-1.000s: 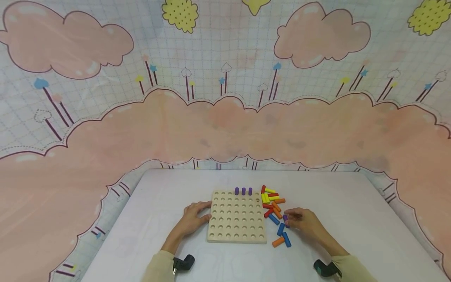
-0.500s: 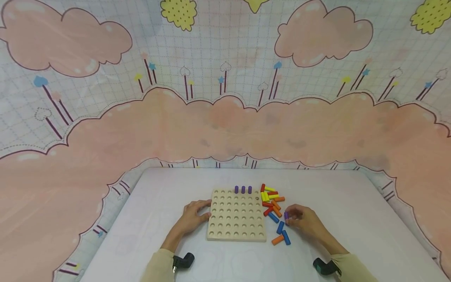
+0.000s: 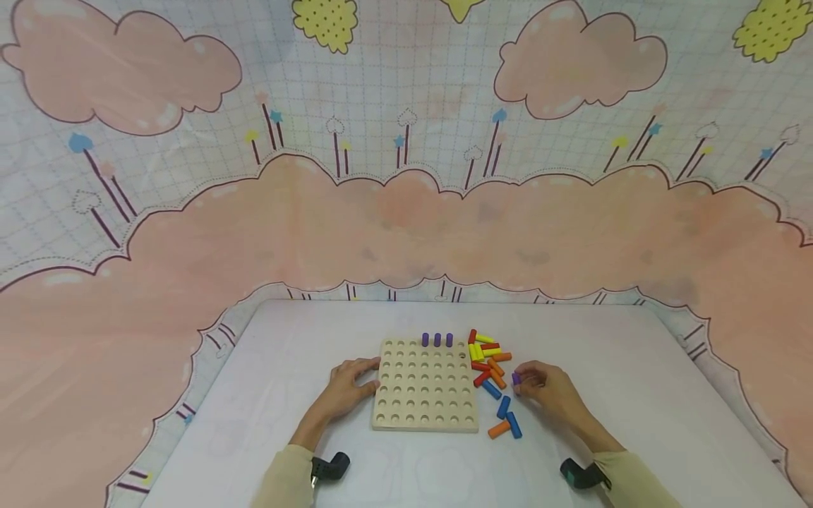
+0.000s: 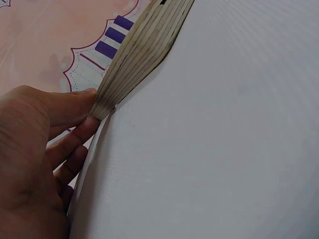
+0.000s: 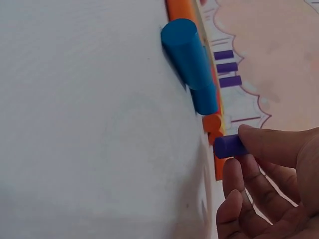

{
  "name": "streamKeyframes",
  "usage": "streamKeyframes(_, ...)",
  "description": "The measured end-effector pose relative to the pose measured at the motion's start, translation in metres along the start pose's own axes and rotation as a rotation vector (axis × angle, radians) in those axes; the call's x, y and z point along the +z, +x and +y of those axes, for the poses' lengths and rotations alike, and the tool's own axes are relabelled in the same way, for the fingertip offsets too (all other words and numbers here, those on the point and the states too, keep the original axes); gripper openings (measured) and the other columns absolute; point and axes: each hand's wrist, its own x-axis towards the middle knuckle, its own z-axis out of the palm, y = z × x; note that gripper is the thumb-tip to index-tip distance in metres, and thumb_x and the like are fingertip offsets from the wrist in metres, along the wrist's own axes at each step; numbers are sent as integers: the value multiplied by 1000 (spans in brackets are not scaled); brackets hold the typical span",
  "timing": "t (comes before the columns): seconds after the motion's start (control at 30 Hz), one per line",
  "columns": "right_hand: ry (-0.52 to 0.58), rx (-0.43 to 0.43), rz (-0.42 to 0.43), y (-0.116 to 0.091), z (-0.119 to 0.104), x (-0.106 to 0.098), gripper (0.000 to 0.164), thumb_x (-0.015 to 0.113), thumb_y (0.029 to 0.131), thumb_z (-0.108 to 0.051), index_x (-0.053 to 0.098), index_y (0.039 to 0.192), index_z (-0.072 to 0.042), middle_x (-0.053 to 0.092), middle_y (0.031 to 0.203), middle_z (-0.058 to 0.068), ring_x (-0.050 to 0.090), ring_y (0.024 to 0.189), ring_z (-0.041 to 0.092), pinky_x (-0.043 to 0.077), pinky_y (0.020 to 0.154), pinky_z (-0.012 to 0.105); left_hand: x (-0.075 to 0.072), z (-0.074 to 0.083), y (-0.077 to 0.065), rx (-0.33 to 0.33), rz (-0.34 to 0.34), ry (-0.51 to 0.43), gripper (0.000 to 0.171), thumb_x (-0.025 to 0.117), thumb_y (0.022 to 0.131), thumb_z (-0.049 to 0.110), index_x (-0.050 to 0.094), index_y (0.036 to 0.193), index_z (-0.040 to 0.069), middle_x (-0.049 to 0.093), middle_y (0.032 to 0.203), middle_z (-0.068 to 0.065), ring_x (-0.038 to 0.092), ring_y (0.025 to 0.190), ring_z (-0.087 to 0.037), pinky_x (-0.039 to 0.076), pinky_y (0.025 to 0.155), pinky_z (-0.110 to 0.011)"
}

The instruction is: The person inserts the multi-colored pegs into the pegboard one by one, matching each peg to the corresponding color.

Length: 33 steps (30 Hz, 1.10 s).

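A wooden pegboard (image 3: 425,427) lies flat on the white table, with rows of round holes. Three purple pegs (image 3: 437,340) stand upright along its far row. My left hand (image 3: 346,386) rests at the board's left side; thumb and fingertips touch the edge, as the left wrist view also shows. To the right of the board, my right hand (image 3: 551,388) pinches a purple peg (image 5: 229,146) between thumb and fingers. In the right wrist view the peg points sideways out of the grip, its inner end hidden by the thumb.
Loose pegs lie between the board and my right hand: yellow pegs (image 3: 476,352) and red pegs (image 3: 483,379) by the board's right edge, orange pegs (image 3: 499,429) and blue pegs (image 3: 514,425) nearer me. A patterned cloth (image 3: 406,233) hangs behind the table.
My right hand has lifted the purple peg slightly from beside the blue pegs and tilted it in the fingers. My left hand stays at the board's edge. The head view has shifted slightly.
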Motion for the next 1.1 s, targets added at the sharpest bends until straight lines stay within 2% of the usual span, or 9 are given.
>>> streamKeyframes(0.33, 51, -10, 26, 11, -16, 1, 25, 71, 90, -10, 66, 114, -10, 71, 106, 8, 63, 96, 22, 56, 78, 27, 0, -1, 0, -7, -2, -2, 46, 69, 91, 19, 59, 135, 11, 63, 133, -6, 44, 132, -31, 11, 116, -53)
streamKeyframes(0.5, 84, -25, 53, 20, -24, 3, 22, 68, 92, -12, 66, 114, -11, 70, 110, 9, 63, 102, 25, 56, 84, 33, 0, -1, 0, -6, -2, -6, 46, 68, 91, 18, 59, 136, 11, 63, 132, -5, 44, 132, -31, 10, 117, -52)
streamKeyframes(0.67, 122, -34, 66, 28, -32, 6, 21, 68, 93, -14, 65, 114, -10, 69, 111, 10, 63, 104, 26, 56, 88, 33, 0, -1, 1, 1, -5, -6, 47, 69, 91, 19, 59, 136, 11, 64, 131, -5, 44, 132, -32, 10, 116, -53)
streamKeyframes(0.9, 186, -3, 69, 42, -44, 12, 23, 66, 94, -17, 64, 116, -11, 69, 115, 11, 63, 109, 27, 54, 96, 41, -3, -1, 5, -2, -13, -4, 47, 69, 91, 19, 58, 136, 11, 63, 133, -6, 44, 132, -31, 10, 117, -52)
streamKeyframes(1.1, 238, 38, 66, 56, -48, 20, 24, 65, 95, -17, 64, 118, -11, 67, 120, 12, 63, 111, 28, 55, 96, 39, -5, -2, 9, -1, -21, -7, 46, 69, 91, 19, 59, 135, 12, 63, 133, -6, 44, 132, -31, 10, 117, -53)
